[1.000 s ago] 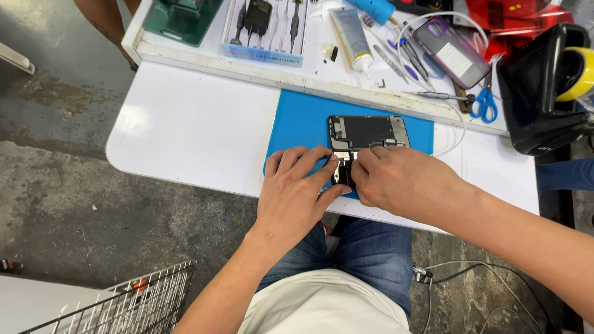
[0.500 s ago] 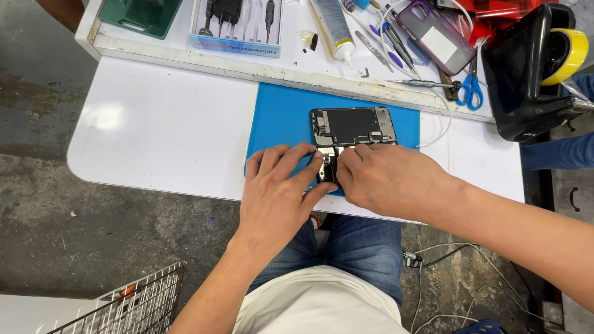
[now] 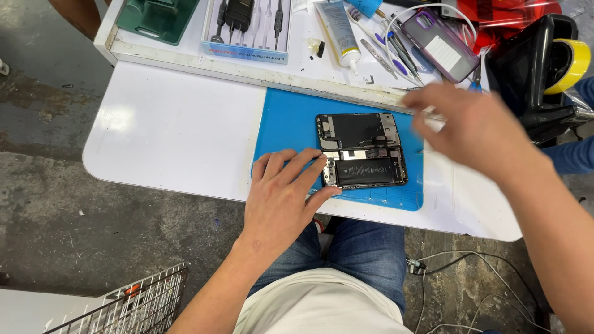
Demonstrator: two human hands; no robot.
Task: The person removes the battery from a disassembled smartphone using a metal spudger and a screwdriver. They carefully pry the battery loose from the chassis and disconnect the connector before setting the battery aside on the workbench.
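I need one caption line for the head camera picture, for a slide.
Left hand steadies an opened phone on a blue mat; right hand lifted above.

Opened phone lies on mat; tool tray perhaps behind.

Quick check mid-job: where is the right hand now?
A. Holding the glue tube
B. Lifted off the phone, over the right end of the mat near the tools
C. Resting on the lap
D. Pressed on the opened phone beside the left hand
B: the right hand is raised and blurred, clear of the opened phone; only the left hand touches the phone's left edge on the blue mat.
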